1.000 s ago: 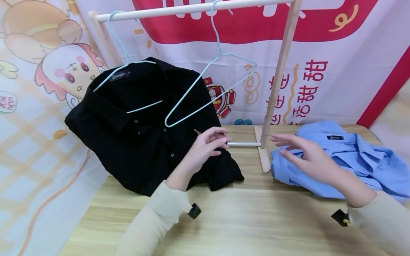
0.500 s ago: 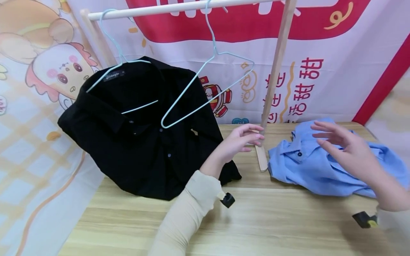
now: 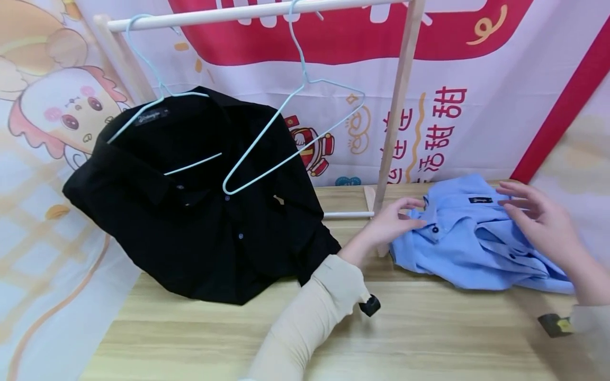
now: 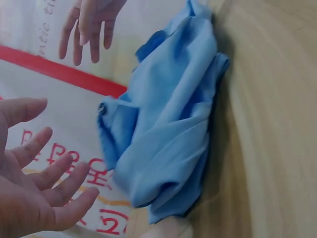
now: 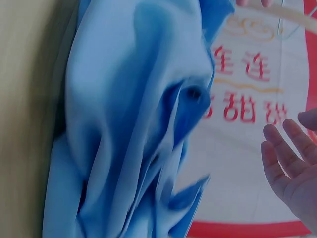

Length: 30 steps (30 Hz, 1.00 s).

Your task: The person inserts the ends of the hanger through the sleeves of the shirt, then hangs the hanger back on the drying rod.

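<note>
The step in hand looks to be taking hold of the blue shirt (image 3: 457, 248), and the neck end seems the part to go for. It would be best to bring both hands down together, pinch the cloth at the two shoulders beside the collar, and leave the loose folds alone. The dark label (image 3: 480, 200) inside the neck and the button (image 3: 435, 229) at the collar's point make good marks for finding the opening. Thumb inside and fingers outside should keep a single layer from slipping; an uneven grip could twist the soft heap. A slow lift would let the sleeves drop free and keep them off the rack's post (image 3: 394, 106) just beside.

The shirt lies crumpled on the table (image 3: 381, 338) at the right of the frame, between the hands. The left hand (image 3: 393, 221) is at its left edge, fingers parted and lightly bent, overlapping the cloth in the head view; the left wrist view shows a gap. The right hand (image 3: 545, 222) hangs over its upper right part, fingers spread and thumb apart. Neither pinches anything. The black shirt (image 3: 200, 227) fills the left of the frame, well apart from the right hand.
</note>
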Each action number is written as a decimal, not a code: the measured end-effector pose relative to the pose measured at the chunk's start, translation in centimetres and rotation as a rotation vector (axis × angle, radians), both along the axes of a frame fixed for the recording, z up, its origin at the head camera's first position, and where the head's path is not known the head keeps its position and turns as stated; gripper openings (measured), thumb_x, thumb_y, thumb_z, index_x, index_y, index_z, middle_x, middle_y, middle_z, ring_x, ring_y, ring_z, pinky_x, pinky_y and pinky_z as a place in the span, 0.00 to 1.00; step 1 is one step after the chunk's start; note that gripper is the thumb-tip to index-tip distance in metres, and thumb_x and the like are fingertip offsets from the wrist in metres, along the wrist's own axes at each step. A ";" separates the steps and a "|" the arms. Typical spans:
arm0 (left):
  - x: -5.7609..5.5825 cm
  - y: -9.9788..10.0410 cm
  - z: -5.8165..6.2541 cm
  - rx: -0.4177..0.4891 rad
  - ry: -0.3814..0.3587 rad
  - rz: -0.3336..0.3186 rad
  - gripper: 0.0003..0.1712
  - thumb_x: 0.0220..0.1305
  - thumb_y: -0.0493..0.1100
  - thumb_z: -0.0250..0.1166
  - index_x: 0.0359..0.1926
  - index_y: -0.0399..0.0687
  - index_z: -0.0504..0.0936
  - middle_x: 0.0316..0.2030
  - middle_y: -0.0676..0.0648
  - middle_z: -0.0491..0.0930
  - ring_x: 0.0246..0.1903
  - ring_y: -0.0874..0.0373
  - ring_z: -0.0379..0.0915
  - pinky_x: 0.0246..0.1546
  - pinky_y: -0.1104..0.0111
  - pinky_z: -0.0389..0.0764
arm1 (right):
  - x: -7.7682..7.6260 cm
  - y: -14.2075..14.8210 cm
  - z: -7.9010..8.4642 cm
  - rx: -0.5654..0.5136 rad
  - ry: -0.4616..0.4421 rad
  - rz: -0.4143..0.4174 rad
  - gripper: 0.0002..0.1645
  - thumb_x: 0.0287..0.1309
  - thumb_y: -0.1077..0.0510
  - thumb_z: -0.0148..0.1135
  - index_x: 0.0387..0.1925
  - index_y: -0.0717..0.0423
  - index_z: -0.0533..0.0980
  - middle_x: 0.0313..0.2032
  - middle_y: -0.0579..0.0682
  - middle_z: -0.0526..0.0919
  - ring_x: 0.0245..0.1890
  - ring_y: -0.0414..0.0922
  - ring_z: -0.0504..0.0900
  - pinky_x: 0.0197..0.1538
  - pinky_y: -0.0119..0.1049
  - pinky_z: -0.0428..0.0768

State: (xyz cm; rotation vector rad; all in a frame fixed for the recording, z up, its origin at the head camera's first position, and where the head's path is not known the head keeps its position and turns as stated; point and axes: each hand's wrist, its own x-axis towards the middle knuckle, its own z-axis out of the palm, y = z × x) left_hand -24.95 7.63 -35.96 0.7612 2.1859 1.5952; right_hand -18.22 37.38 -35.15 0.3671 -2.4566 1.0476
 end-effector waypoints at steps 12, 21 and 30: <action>-0.1 2.1 -1.5 -0.035 -0.100 0.016 0.40 0.67 0.42 0.71 0.77 0.58 0.66 0.75 0.47 0.63 0.73 0.48 0.59 0.70 0.55 0.63 | -1.3 6.3 -0.3 0.307 -0.296 -0.051 0.39 0.63 0.67 0.68 0.71 0.72 0.63 0.65 0.81 0.63 0.53 0.79 0.70 0.52 0.45 0.83; -0.3 2.8 -1.7 -0.107 -0.136 0.125 0.39 0.61 0.39 0.75 0.73 0.57 0.73 0.72 0.49 0.68 0.72 0.52 0.61 0.69 0.57 0.64 | -3.5 8.8 -0.4 0.389 -0.520 0.043 0.53 0.60 0.57 0.73 0.74 0.75 0.52 0.66 0.85 0.55 0.61 0.82 0.56 0.56 0.81 0.58; -0.3 3.9 -2.7 -0.104 -0.140 0.139 0.44 0.58 0.32 0.76 0.74 0.50 0.71 0.71 0.47 0.69 0.70 0.54 0.62 0.67 0.65 0.66 | -5.3 10.3 -2.4 0.364 -0.667 0.023 0.61 0.61 0.46 0.70 0.76 0.73 0.44 0.66 0.86 0.50 0.63 0.83 0.51 0.57 0.81 0.57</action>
